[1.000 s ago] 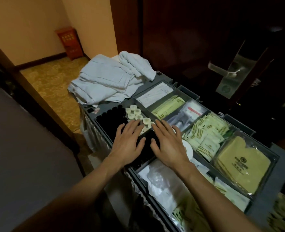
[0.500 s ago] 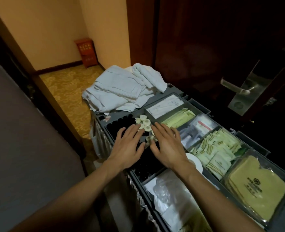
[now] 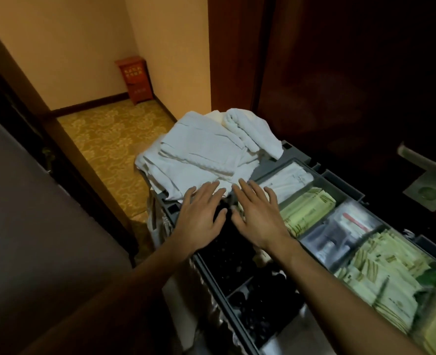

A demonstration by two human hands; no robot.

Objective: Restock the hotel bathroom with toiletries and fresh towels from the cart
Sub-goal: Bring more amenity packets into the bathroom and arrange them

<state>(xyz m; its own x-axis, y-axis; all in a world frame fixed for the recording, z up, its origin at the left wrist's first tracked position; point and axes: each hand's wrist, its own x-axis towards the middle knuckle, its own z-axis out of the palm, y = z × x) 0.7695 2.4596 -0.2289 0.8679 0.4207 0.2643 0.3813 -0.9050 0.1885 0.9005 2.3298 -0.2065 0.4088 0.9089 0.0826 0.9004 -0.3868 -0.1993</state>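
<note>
A pile of pale, folded towels [image 3: 204, 155] lies at the far end of the cart [image 3: 341, 181]. The cloth is white with a faint blue cast, stacked in loose, uneven layers with ribbed borders showing along some edges. One rolled towel [image 3: 252, 129] rests slanted across the top right of the pile.

Both hands are spread flat, palms down, fingers straight and slightly fanned, holding nothing. The left hand [image 3: 201, 216] and right hand [image 3: 259, 216] sit side by side above a dark compartment [image 3: 227, 254], their fingertips reaching over the near edge of the towels; whether they press on the cloth cannot be told.

To the right of the hands, the cart's grey tray is split into compartments: white flat packets [image 3: 286, 180], green sachets [image 3: 306, 213], clear-wrapped items [image 3: 339, 231] and more green sachets [image 3: 380, 272], the last blurred.

A metal door handle [image 3: 421, 162] shows on the dark door at right. A red box [image 3: 135, 78] stands in the far corner on patterned carpet [image 3: 109, 139].
</note>
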